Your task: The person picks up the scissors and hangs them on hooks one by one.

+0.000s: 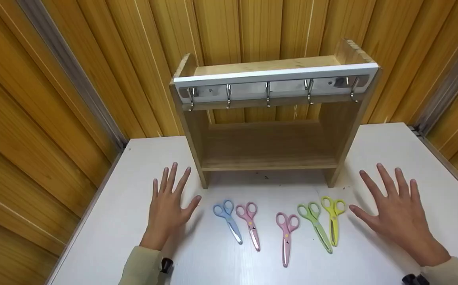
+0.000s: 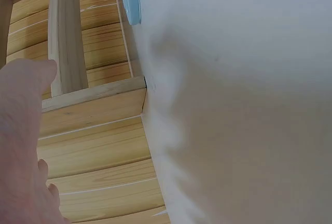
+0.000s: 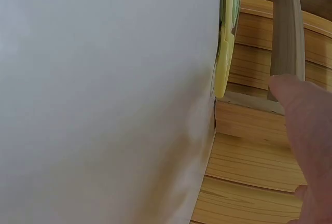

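Note:
My left hand (image 1: 167, 213), fingers spread and palm down, is left of the blue scissors (image 1: 229, 220) and holds nothing. Opposite it, my right hand (image 1: 401, 215) spreads its fingers the same way, also with nothing in it, its thumb near the yellow scissors (image 1: 333, 219). Between the hands lie two pink pairs, the left pink scissors (image 1: 251, 225) and the right pink scissors (image 1: 286, 237), plus the green scissors (image 1: 318, 227). All have their handles toward the back. In the right wrist view the yellow scissors (image 3: 224, 60) show at the top.
A wooden shelf unit (image 1: 270, 164) stands behind the scissors. Across its upper front runs a white rail (image 1: 248, 75) with several metal hooks (image 1: 268, 94), nothing hanging on them. The white table (image 1: 106, 233) meets wood-patterned panels (image 1: 133, 59) at the back and sides.

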### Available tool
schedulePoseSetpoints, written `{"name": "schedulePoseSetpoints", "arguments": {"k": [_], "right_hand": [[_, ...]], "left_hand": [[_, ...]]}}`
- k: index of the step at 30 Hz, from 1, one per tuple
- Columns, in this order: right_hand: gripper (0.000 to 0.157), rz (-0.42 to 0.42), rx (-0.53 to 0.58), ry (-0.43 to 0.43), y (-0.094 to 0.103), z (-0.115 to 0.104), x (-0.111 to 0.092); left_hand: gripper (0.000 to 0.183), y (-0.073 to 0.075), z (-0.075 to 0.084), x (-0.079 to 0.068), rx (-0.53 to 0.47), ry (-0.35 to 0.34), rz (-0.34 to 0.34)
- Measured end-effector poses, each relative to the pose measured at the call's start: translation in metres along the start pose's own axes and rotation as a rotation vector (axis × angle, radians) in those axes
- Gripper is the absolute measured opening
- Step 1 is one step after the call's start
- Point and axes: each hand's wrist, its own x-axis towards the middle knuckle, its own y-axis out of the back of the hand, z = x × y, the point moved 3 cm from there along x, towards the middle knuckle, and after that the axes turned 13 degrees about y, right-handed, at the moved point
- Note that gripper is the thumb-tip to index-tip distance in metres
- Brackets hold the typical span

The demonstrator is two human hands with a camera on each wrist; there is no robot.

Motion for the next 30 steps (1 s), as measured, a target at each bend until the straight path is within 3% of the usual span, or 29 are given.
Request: {"name": "schedulePoseSetpoints", "arguments": {"k": [4,10,17,25,30], "right_hand": [[0.101,0.013,0.006,0.014,-0.001,-0.004,0.001],[0.1,0.003,0.051,0.024,0.0,-0.015,0.004],[0.101,-0.1,0.129,-0.008,-0.002,-0.033,0.006],[0.092,-0.184,0.221,-0.007,-0.004,-0.052,0.007],[0.088,-0.253,0.25,-0.026,-0.007,-0.06,0.008]], "left_hand": [[0.08,-0.002,0.001,0.001,-0.028,0.002,0.01],[0.081,0.0,0.008,0.012,-0.159,0.045,0.054],[0.089,0.0,0.022,0.029,-0.323,0.104,-0.004],[0.089,0.001,0.037,0.053,-0.462,0.061,0.02],[0.086,-0.001,0.043,0.063,-0.569,0.071,-0.005]]}}
